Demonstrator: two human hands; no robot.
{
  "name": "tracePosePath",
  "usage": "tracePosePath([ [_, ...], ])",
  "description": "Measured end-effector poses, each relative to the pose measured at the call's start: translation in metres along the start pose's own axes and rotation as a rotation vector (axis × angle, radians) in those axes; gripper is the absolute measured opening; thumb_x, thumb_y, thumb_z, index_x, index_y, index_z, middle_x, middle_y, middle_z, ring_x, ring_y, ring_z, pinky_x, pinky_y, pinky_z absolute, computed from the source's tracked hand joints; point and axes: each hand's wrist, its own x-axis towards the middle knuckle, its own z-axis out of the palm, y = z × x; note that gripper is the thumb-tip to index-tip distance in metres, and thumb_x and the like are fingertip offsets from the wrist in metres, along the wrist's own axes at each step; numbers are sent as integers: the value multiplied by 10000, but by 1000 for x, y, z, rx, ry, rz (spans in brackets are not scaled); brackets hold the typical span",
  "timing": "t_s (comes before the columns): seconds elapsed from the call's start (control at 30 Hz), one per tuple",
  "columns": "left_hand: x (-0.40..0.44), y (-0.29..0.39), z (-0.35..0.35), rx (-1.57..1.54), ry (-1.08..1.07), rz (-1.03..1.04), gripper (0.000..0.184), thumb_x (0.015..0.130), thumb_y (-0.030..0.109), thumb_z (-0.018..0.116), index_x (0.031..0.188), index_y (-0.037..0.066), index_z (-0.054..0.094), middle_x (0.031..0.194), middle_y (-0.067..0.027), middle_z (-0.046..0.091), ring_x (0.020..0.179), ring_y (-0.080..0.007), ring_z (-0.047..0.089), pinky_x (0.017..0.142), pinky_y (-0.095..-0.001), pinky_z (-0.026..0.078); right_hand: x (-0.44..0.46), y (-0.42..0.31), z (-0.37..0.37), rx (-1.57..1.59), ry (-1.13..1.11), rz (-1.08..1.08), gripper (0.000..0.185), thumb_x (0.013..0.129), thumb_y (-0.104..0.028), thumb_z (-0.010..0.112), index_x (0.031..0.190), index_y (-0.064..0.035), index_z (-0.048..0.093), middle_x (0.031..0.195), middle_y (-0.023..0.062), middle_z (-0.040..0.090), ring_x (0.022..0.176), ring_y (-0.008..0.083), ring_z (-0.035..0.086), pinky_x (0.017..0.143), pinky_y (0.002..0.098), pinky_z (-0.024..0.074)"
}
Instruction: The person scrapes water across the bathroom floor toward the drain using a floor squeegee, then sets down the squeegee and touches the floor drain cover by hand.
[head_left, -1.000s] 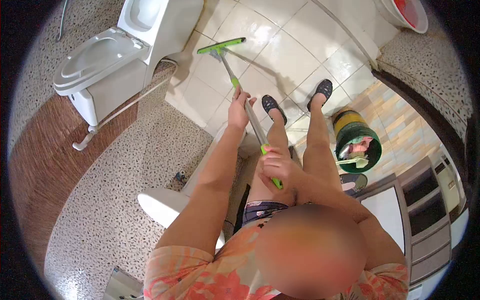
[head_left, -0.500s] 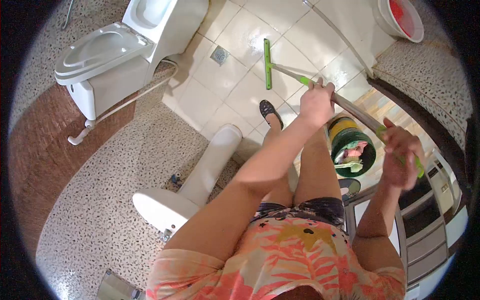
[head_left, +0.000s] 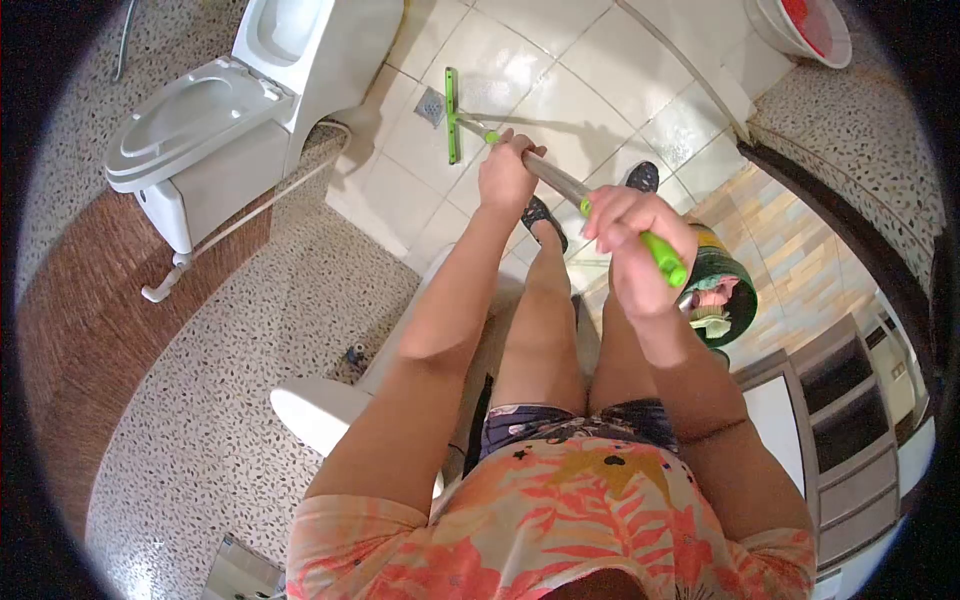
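A floor squeegee (head_left: 452,115) with a green blade head rests on the wet tiles. Its head lies right beside the square floor drain (head_left: 431,106), overlapping its right edge. My left hand (head_left: 507,172) is wrapped round the lower part of the silver pole, close above the green joint. Higher up, my right hand (head_left: 640,240) grips the pole at the green handle end, whose tip sticks out beyond the palm. The pole slants from the head down toward my right side.
A white toilet (head_left: 200,120) stands at the left, with a pedestal sink (head_left: 315,410) below it. A dark green bucket (head_left: 738,310) holding cloths and a brush is by my right leg. A white tub (head_left: 800,30) with something red sits at the upper right. A raised threshold curves along the right.
The squeegee head has slid left across the tiles to the drain. Both my hands have moved left with the pole, the right one farther. My right foot has come into view.
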Motion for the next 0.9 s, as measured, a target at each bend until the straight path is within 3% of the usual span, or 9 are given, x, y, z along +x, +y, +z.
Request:
tracePosePath([
  [0.17, -16, -5, -24, -22, 167, -31, 197, 813, 244, 609, 840, 52, 643, 972, -212, 628, 1101, -356, 522, 876, -433, 433, 5, 2, 14, -120, -59, 23, 83, 781, -22, 544, 735, -38, 477, 679, 61, 537, 698, 213, 544, 888, 422, 379],
  [0.23, -40, -23, -24, -94, 291, 0, 175, 806, 210, 617, 818, 36, 635, 858, -209, 638, 1105, -374, 513, 860, -443, 428, 2, -7, 25, -54, -278, -24, 122, 749, -44, 589, 697, -53, 479, 674, 52, 536, 689, 213, 540, 880, 422, 378],
  [0.33, -64, -125, 15, -578, 541, -205, 165, 826, 164, 596, 770, 9, 596, 834, -166, 626, 989, -334, 567, 845, -403, 443, -2, 15, 51, -232, -581, 59, 136, 717, -58, 613, 658, -81, 492, 670, 11, 539, 657, 179, 528, 858, 390, 365],
  [0.37, -69, -168, 28, -930, 439, -332, 174, 866, 214, 511, 857, 47, 556, 843, -107, 586, 873, -281, 555, 810, -404, 444, -2, 33, 58, -288, -682, 73, 127, 713, -56, 611, 654, -88, 503, 667, 1, 538, 643, 170, 523, 840, 376, 361],
  [0.43, -65, -184, 34, -1277, 322, -457, 205, 905, 264, 426, 943, 85, 517, 852, -48, 546, 756, -228, 544, 775, -406, 444, 0, 57, 68, -302, -713, 12, 122, 712, -59, 607, 656, -92, 504, 664, -7, 537, 637, 168, 516, 815, 359, 354],
  [0.53, -29, -144, 47, -1455, 661, -416, 106, 870, 54, 461, 854, -40, 509, 870, -103, 493, 850, -164, 487, 830, -300, 421, 30, 63, 59, -323, -734, -13, 123, 708, -59, 601, 652, -96, 498, 652, -13, 535, 623, 170, 505, 768, 331, 334],
  [0.7, 7, -38, 24, -775, 557, -269, 91, 833, 52, 562, 789, -27, 563, 795, -168, 581, 746, -246, 554, 715, -366, 451, 62, 6, 25, -451, -643, 2, 151, 683, -28, 583, 628, -90, 456, 635, 5, 543, 606, 160, 520, 739, 305, 298],
  [0.83, 1, -30, -6, -581, 462, -112, 70, 806, 65, 583, 824, -3, 583, 836, -186, 590, 777, -312, 579, 737, -376, 455, 55, -11, 34, -455, -567, -8, 161, 671, 11, 559, 628, -90, 442, 621, 27, 539, 646, 157, 562, 728, 289, 286],
  [0.9, 7, -34, -42, -298, 408, 45, 101, 768, 65, 599, 858, 19, 606, 841, -177, 604, 826, -341, 582, 750, -381, 458, 57, -9, 45, -464, -556, 31, 143, 694, 43, 561, 660, -63, 471, 691, 49, 566, 733, 172, 588, 767, 305, 343],
])
